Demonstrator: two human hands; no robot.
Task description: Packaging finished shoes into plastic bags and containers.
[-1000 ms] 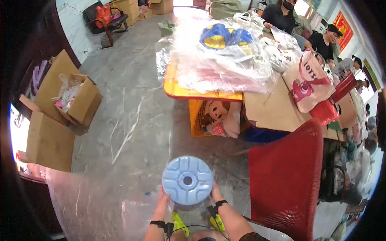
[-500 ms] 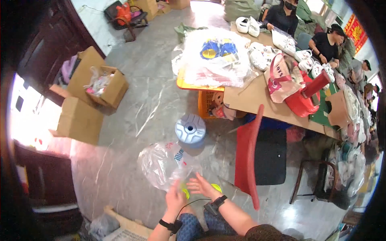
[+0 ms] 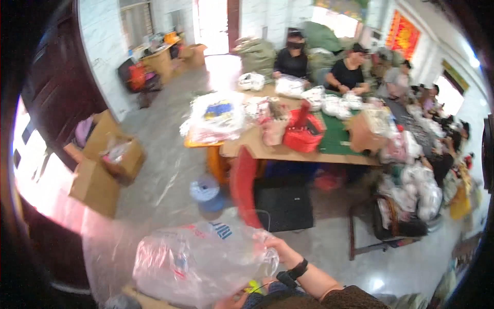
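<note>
A large clear plastic bag [image 3: 200, 260] with blue and red print spreads puffed out across the lower middle. My right hand [image 3: 280, 251] is closed on its rim at the bag's right end, fingers curled round the film. Behind the lower edge of the bag, only a blurred part of my left hand or forearm [image 3: 231, 301] shows; its fingers are hidden. A black band with a small dark device [image 3: 293, 273] sits on my right wrist.
A round blue container [image 3: 207, 193] stands on the floor beside a red-backed chair [image 3: 244, 185]. The work table [image 3: 239, 149] holds wrapped shoes, a red bag [image 3: 303, 131] and a plastic-covered pile [image 3: 216, 116]. Several people sit beyond it. Open cardboard boxes [image 3: 98, 183] stand at left.
The plastic bag has come up nearer and is spread wider, its rim now in my right hand. My left hand has dropped behind it. The view has tilted up and turned right.
</note>
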